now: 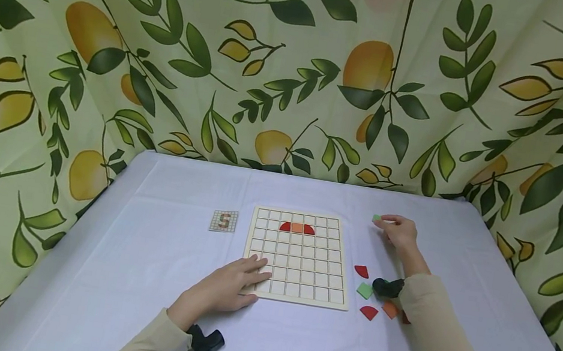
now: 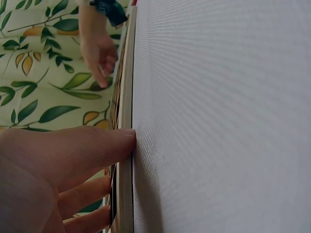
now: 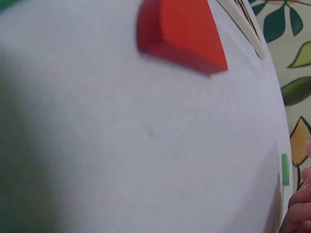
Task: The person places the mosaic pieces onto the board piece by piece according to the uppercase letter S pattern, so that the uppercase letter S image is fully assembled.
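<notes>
A: What's the R hand (image 1: pixel 400 232) got?

B: Can't tell if it's gripping. The small green piece (image 1: pixel 376 218) is right at its thumb + index tips, but head view shows no sure pinch, and R wrist view only catches pc and fingers at frame edge.

A: Main risk?

B: Prob. a slip. If the tips catch just an edge, pc could skid or flip on the white tablecloth (image 1: pixel 98 269).

A: Anything else that side?

B: Yep. Closer to the body than R hand: green square (image 1: pixel 365 290), orange square (image 1: pixel 390 309), red quarter-circle (image 1: pixel 369 313), all near the black wrist cam (image 1: pixel 386 288). A low R sleeve (image 1: pixel 444 345) could drag them.

A: L hand (image 1: pixel 230 282)?

B: Not clenched, holds nothing; fingers spread on the gridded board (image 1: pixel 309 264) at its near-left corner, thumb at rim. Uneven push could slide or tip it, jogging the red-orange-red row (image 1: pixel 297 227), which is fwd and right of L hand.

A: Pattern card (image 1: pixel 223 221)?

B: Fwd of L hand, a bit left. Careless reach could knock it askew.
</notes>
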Demonstrator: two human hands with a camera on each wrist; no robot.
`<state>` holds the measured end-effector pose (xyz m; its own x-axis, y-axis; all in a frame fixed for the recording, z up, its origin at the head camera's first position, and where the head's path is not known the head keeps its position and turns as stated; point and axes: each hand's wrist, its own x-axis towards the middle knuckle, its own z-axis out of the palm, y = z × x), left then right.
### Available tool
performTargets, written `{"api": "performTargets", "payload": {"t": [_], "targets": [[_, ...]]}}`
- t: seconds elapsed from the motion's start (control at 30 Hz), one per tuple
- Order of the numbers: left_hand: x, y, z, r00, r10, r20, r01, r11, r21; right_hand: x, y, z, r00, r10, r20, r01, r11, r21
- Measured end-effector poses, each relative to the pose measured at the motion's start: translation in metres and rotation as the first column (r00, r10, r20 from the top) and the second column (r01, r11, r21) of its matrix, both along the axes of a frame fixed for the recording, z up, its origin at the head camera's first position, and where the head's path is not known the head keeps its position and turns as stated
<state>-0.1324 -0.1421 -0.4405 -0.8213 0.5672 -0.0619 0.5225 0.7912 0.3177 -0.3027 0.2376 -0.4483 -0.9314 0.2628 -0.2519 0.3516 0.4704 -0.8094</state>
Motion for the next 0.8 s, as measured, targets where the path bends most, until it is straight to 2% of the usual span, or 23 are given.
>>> {"api": "performTargets", "payload": {"t": [0.2,0.53,0.8], "targets": [[0.0,0.001,0.001,1.0,0.001,0.005,-0.001,1.0,0.007,-0.005,0.006,-0.004,0.998,-0.048,0.036,0.048,0.999,-0.024],[0.0,0.001,0.0,1.0,0.005,0.022,-0.005,1.0,0.014,-0.012,0.009,-0.004,0.997,0.008,0.076,-0.004,0.999,-0.042],[0.0,0.001,0.001,1.0,0.002,0.015,-0.002,1.0,0.014,-0.018,0.009,-0.008,0.993,-0.028,0.118,0.029,1.0,-0.009]]}}
